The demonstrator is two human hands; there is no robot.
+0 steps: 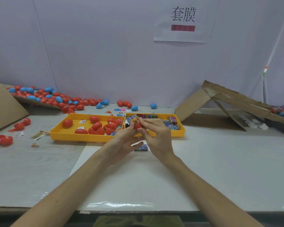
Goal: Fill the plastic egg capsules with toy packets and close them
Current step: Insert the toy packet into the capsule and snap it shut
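Evidently midway — left hand [124, 140] and right hand [156, 136] grip a red egg capsule [138, 126], packet [135, 120] poking out; tray capsules [97, 126] wait.

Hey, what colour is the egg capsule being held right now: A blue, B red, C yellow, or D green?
B: the left hand and right hand hold a red egg capsule between them, with a toy packet poking out of it.
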